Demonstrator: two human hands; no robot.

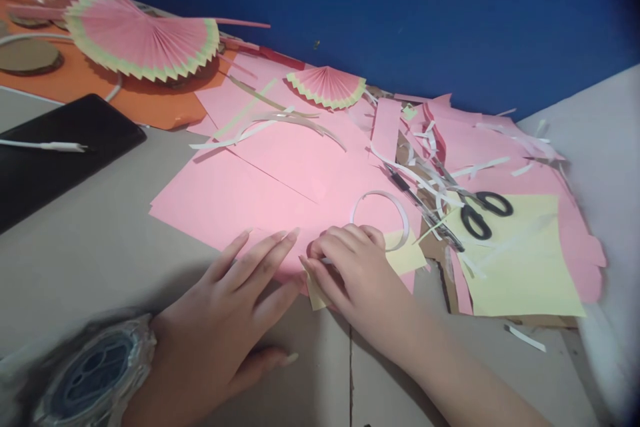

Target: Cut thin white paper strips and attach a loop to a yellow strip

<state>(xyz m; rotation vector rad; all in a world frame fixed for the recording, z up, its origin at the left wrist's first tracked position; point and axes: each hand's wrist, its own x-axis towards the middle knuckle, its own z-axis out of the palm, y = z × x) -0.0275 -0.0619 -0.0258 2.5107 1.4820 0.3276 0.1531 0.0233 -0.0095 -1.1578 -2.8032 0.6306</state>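
Note:
My left hand (250, 307), with a large watch (95, 370) at the wrist, lies with fingers spread, its fingertips on the near edge of the pink paper (265, 193). Beside it, my right hand (350, 263) is closed, thumb and fingers pressed together low over the paper. What they pinch is hidden by the fingers. Pale yellow paper (407, 253) shows on both sides of the right hand and runs beneath it. Just beyond the right knuckles stands a thin white ring (403, 220), perhaps a tape roll, partly covered by that hand.
To the right are black-handled scissors (477, 213), a pen (425, 207), a yellow sheet (520, 267) and curled white strips (485, 165). Two pleated pink paper fans (145, 40) lie toward the blue wall (375, 7). A black tablet-like device (65, 160) with a white cable lies left.

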